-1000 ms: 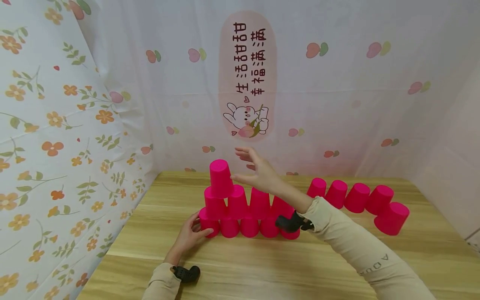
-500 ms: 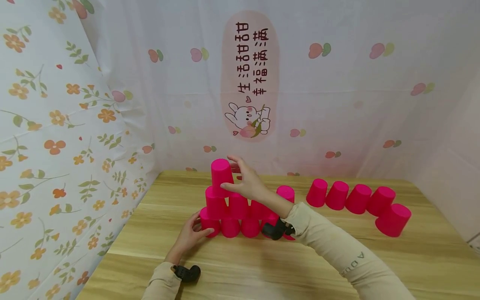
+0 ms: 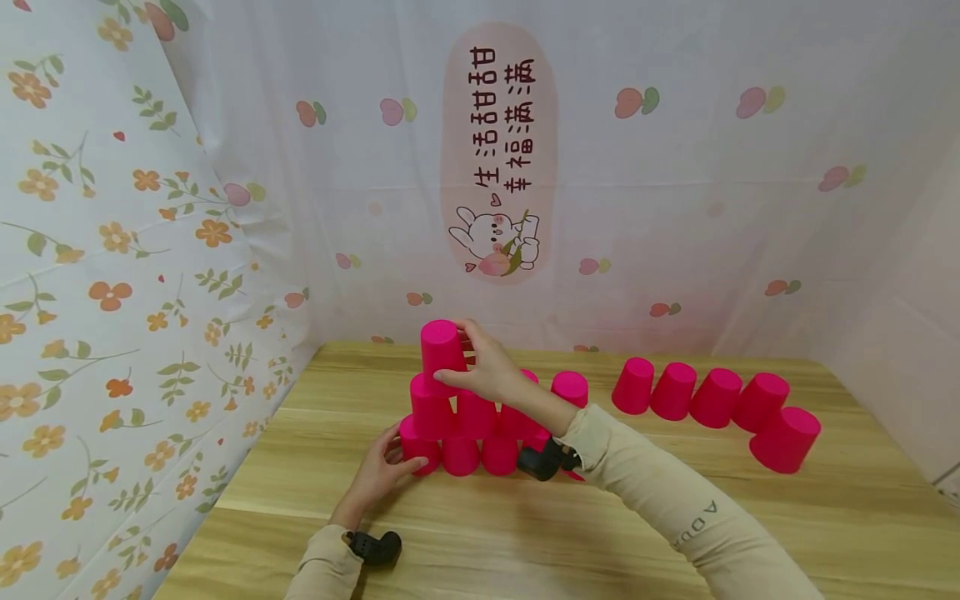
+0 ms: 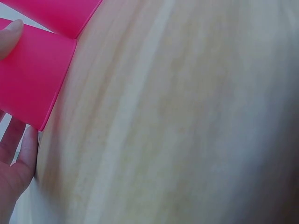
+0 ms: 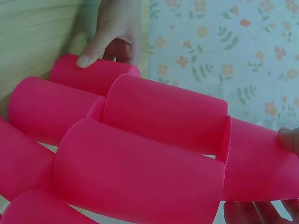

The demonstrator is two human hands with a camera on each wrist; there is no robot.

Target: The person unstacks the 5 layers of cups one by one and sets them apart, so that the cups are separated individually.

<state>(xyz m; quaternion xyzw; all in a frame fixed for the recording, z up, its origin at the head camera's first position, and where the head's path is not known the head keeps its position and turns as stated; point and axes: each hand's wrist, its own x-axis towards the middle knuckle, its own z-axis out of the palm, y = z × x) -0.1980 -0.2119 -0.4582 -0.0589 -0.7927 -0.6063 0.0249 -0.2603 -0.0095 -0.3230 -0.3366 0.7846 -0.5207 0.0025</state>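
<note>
Pink cups stand upside down in a stepped stack on the wooden table. A single cup forms the third tier, above the left end of the second row. My right hand grips this top cup from the right, thumb in front and fingers behind; in the right wrist view its fingers show below the cup. My left hand holds the leftmost bottom cup, and its thumb lies on that cup in the left wrist view. My right forearm hides part of the stack's right end.
Several more upside-down pink cups run in a slanting line on the right of the table. A printed white cloth hangs behind the table, and a flowered one on the left. Each wrist carries a black device.
My right hand has moved left and slightly down, its thumb and fingers closing round the top cup. The left hand keeps its hold on the bottom cup.
</note>
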